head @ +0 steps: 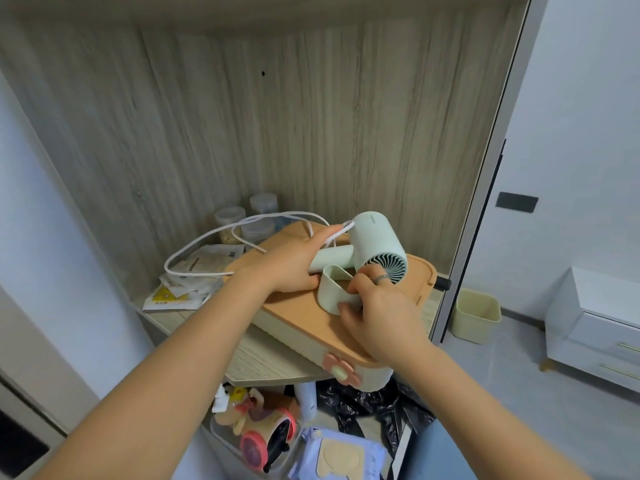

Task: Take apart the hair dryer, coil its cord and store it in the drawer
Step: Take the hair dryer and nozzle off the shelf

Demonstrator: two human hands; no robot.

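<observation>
Hair dryer [375, 242], pale green, lies on the orange lid of a storage box [304, 323] set on a shelf, its rear grille facing the camera. The left hand [291, 263] has its fingers curled round the dryer's handle. The right hand [379, 315] pinches the wall of the matching nozzle [330, 294] between thumb and fingertips, and the nozzle sits just in front of the handle, apparently already off the barrel, though the barrel's mouth is turned away and I cannot be sure. So the taking-apart step looks to be at its end. The white cord [207, 239] trails from the handle over the left hand's knuckles and loops loosely back and left across some paper packets [187, 282] and near plastic jars [230, 220] — none of it is coiled. Next the nozzle wants setting down, freeing a hand to gather that slack into even loops without snagging the jars. A white drawer unit [595, 327] stands well apart to the right — possibly the destination.
</observation>
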